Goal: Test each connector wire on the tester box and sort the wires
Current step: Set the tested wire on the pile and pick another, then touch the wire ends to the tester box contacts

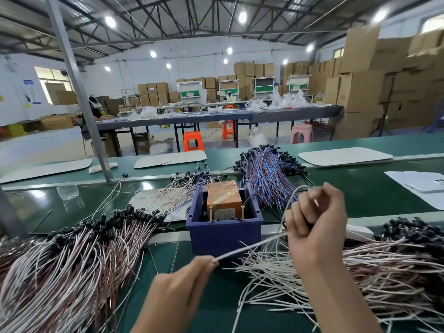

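We pinched one white wire [252, 246] in our left hand [185, 282] | our right hand [314, 219] fisted around its far end | tester box [224, 227] sat between both hands, just beyond | sorted piles [72, 265] lay outside each hand

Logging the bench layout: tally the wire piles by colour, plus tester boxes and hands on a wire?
White/brown wire piles: 3 (left, right, behind the box)
Blue/brown wire piles: 1
Tester boxes: 1
Hands on the held wire: 2 (left hand, right hand)
Total: 7
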A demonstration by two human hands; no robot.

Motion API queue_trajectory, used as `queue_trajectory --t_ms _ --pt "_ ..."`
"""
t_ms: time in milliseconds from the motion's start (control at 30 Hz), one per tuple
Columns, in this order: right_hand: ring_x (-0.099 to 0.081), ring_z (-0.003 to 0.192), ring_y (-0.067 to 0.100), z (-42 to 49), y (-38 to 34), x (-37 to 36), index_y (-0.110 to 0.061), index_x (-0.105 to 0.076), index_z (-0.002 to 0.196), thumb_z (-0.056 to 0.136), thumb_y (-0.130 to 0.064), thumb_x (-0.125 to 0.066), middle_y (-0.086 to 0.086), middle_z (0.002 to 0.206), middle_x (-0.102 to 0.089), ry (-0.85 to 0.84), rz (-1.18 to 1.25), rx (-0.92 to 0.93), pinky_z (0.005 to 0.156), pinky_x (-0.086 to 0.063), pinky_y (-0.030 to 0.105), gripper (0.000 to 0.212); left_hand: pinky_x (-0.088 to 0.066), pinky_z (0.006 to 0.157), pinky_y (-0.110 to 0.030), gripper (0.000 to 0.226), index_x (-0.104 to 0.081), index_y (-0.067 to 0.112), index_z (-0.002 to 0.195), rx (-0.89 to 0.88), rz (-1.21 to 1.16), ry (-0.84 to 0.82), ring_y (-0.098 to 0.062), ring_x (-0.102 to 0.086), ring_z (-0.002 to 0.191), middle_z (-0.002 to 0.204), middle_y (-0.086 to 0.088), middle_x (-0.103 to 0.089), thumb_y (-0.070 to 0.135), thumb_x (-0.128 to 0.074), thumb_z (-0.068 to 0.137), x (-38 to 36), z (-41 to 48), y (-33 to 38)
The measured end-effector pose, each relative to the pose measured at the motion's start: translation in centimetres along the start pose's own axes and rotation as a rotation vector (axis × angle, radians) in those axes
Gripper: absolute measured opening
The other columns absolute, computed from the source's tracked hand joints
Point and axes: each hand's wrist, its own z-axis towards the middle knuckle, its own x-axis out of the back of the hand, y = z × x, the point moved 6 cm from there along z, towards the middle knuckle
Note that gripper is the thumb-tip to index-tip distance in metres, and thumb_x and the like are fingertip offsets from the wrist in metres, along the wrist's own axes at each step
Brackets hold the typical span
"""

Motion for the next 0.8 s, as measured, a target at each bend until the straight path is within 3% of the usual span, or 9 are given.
queue_trajectory --t_ms 67,167,333,400,467,533,600,633,800 --pt "-0.054 0.054 0.012 0.8 0.6 -1.0 -0.02 -0.065 0.079 0.104 -0.03 -0.045 -0.004 0.061 -0.057 -0.056 -0.117 0.033 0.061 -0.048 0.024 0.033 -0.038 0.042 -0.01 0.02 -0.061 0.035 0.103 0.092 0.043 0.054 -0.001 -0.049 0.04 0.056 0.023 -0.056 0.042 -0.041 0.105 2.1 1.0 -2.2" --pt "-0.069 0.087 0.006 2.2 2.3 -2.1 -0.023 -0.069 0.105 0.106 -0.033 -0.042 -0.007 0.091 -0.075 -0.086 -0.26 0.017 0.087 -0.048 0.029 0.029 -0.028 0.037 -0.009 0.019 -0.064 0.035 0.1 0.294 -0.022 0.152 -0.003 -0.041 0.034 0.052 0.01 -0.057 0.039 -0.046 0.102 5.1 3.6 -6.0" --pt "-0.069 0.091 0.011 3.4 4.7 -2.1 -0.022 -0.069 0.108 0.107 -0.023 -0.042 -0.005 0.095 -0.074 -0.079 -0.365 0.045 0.088 -0.052 0.031 0.027 -0.028 0.031 -0.017 0.025 -0.062 0.019 0.106 0.34 -0.069 0.28 -0.01 -0.043 0.038 0.054 -0.001 -0.051 0.033 -0.042 0.106 7.9 12.3 -11.4" --pt "-0.07 0.09 0.015 3.5 5.8 -1.7 -0.025 -0.072 0.103 0.107 -0.019 -0.043 -0.001 0.096 -0.075 -0.093 -0.415 0.056 0.085 -0.055 0.03 0.03 -0.038 0.037 -0.031 0.03 -0.064 0.009 0.105 0.363 0.008 0.292 -0.015 -0.046 0.043 0.061 -0.004 -0.055 0.028 -0.042 0.108 7.5 17.2 -14.4" --pt "-0.071 0.088 0.017 3.8 6.5 -1.5 -0.033 -0.075 0.091 0.106 -0.015 -0.044 0.002 0.095 -0.075 -0.102 -0.474 0.08 0.079 -0.057 0.024 0.039 -0.039 0.051 -0.035 0.034 -0.064 0.008 0.106 0.42 0.129 0.237 -0.023 -0.054 0.059 0.072 -0.005 -0.061 0.032 -0.04 0.108 6.1 21.6 -17.6" --pt "-0.071 0.086 0.017 3.8 6.6 -1.4 -0.037 -0.075 0.087 0.105 -0.013 -0.046 0.001 0.095 -0.075 -0.115 -0.527 0.119 0.076 -0.056 0.021 0.042 -0.044 0.076 -0.041 0.037 -0.059 0.013 0.12 0.51 0.312 0.112 -0.03 -0.059 0.092 0.105 -0.012 -0.066 0.041 -0.038 0.107 4.1 24.1 -20.4" --pt "-0.071 0.086 0.017 4.2 6.7 -1.3 -0.036 -0.073 0.089 0.105 -0.013 -0.046 0.001 0.096 -0.074 -0.14 -0.556 0.162 0.077 -0.056 0.021 0.039 -0.035 0.103 -0.055 0.05 -0.046 0.014 0.139 0.593 0.4 -0.085 -0.037 -0.044 0.127 0.139 -0.019 -0.05 0.05 -0.035 0.105 1.4 24.5 -23.0" --pt "-0.071 0.086 0.017 4.4 6.7 -1.3 -0.035 -0.073 0.09 0.105 -0.014 -0.047 0.001 0.096 -0.074 -0.151 -0.568 0.181 0.077 -0.057 0.021 0.037 -0.03 0.109 -0.058 0.054 -0.042 0.015 0.143 0.603 0.42 -0.149 -0.039 -0.037 0.135 0.145 -0.02 -0.044 0.053 -0.033 0.105 0.6 24.1 -24.1" --pt "-0.067 0.084 0.016 4.2 7.7 -1.5 -0.028 -0.071 0.096 0.102 -0.019 -0.049 0.0 0.093 -0.073 -0.202 -0.609 0.203 0.075 -0.055 0.02 0.024 -0.042 0.103 -0.055 0.057 -0.054 0.011 0.13 0.502 0.518 -0.284 -0.038 -0.05 0.121 0.131 -0.021 -0.056 0.055 -0.029 0.103 0.8 19.7 -26.7"
